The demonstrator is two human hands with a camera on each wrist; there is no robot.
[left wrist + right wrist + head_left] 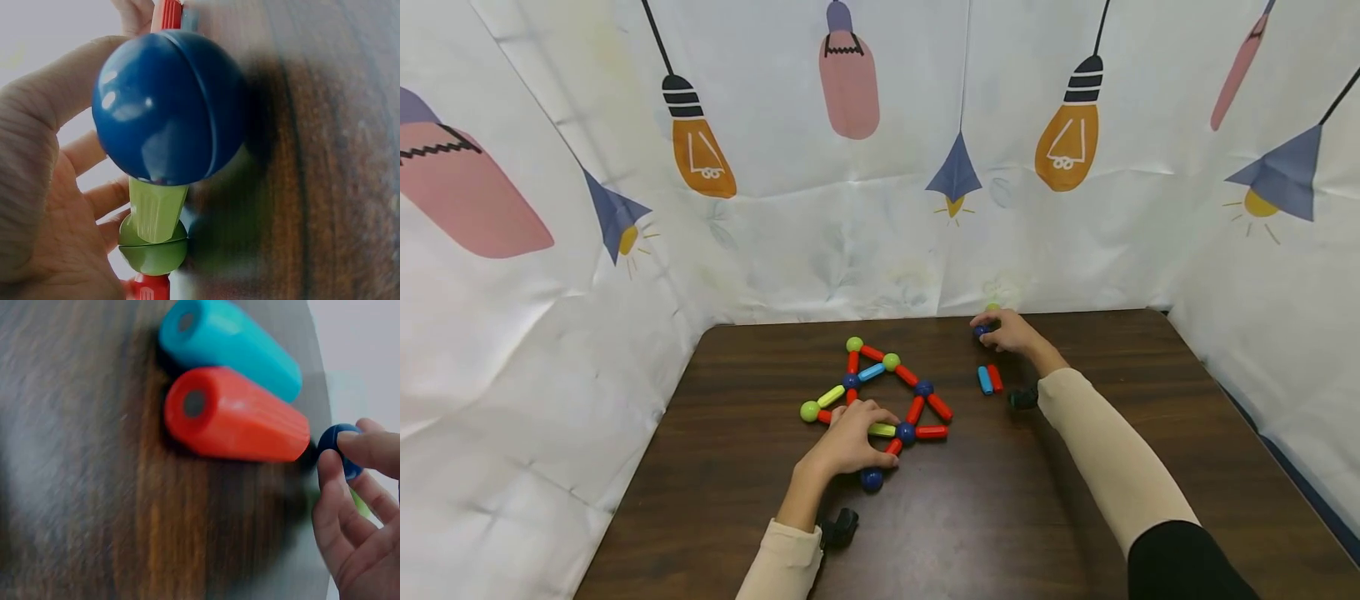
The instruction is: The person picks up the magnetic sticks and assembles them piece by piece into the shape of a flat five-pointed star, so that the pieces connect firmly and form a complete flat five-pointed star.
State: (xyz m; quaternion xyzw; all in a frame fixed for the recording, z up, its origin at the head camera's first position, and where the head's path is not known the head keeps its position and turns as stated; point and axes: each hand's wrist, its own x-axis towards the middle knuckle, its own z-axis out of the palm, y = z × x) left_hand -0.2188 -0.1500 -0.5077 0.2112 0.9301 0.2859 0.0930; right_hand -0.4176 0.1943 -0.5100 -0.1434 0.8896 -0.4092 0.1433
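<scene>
A flat frame of magnetic rods and balls lies on the table, with red rods (932, 432), a light blue rod (872, 372), lime balls (809, 411) and dark blue balls (906, 432). My left hand (850, 437) grips its near part, thumb by a red rod and fingers over a lime rod (150, 209). A dark blue ball (169, 109) sits close under that wrist and hides part of the frame. At the table's back, my right hand (1011, 332) pinches a single dark blue ball (340, 447) between thumb and fingers.
A loose light blue rod (985, 380) and red rod (995, 378) lie side by side, nearer than my right hand. Behind that hand a lime ball (992, 307) shows at the back edge. Printed white cloth (895, 250) hangs around the dark wooden table (1000, 517).
</scene>
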